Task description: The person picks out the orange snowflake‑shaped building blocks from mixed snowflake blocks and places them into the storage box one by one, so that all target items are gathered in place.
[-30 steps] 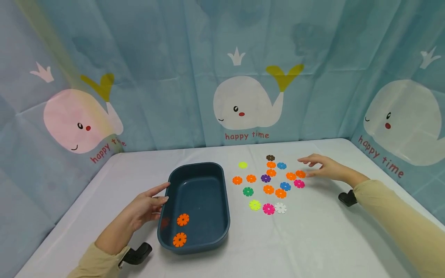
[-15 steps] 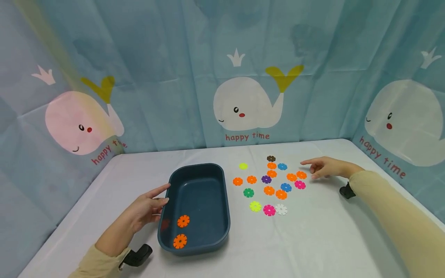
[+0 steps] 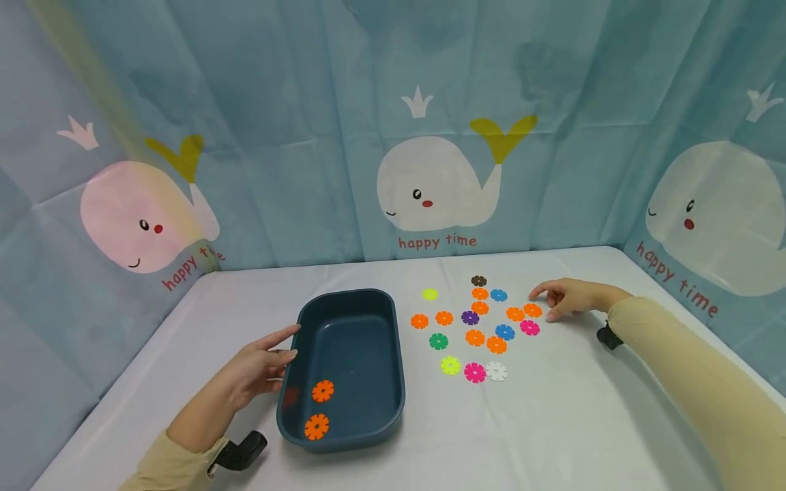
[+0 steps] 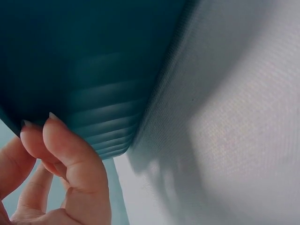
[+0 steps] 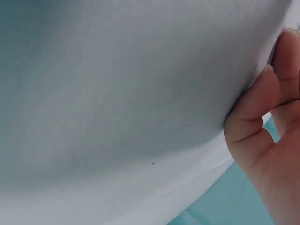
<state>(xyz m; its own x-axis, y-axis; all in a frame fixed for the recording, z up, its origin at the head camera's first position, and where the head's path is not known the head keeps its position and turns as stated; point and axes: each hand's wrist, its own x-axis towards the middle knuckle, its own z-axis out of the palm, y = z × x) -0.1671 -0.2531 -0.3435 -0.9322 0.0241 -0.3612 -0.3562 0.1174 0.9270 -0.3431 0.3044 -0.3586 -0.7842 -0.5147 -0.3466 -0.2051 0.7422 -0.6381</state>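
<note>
In the head view my left hand [image 3: 260, 368] is at the left side of a dark blue plastic tub [image 3: 368, 354], holding its rim. The left wrist view shows bent fingertips [image 4: 56, 122] against the tub's outer wall. Two orange notched discs [image 3: 323, 391] lie flat inside the tub. On the right, my right hand [image 3: 574, 298] is low over the tablecloth, index finger bent down and thumb below it. Beside them lies an orange snowflake disc [image 3: 532, 310], with a pink disc [image 3: 530, 328] just nearer. Nothing shows between finger and thumb.
Several more notched discs lie scattered between tub and right hand, among them a purple disc [image 3: 470, 318], a green disc [image 3: 439, 341], a brown disc [image 3: 479, 281] and a white disc [image 3: 496, 372]. Behind the white-covered table [image 3: 552, 423] hangs a whale-print curtain [image 3: 295, 170].
My right hand has lowered its spread fingers beside the orange disc; the index finger, straight half a second ago, now bends down. The left hand and tub stay in place.
</note>
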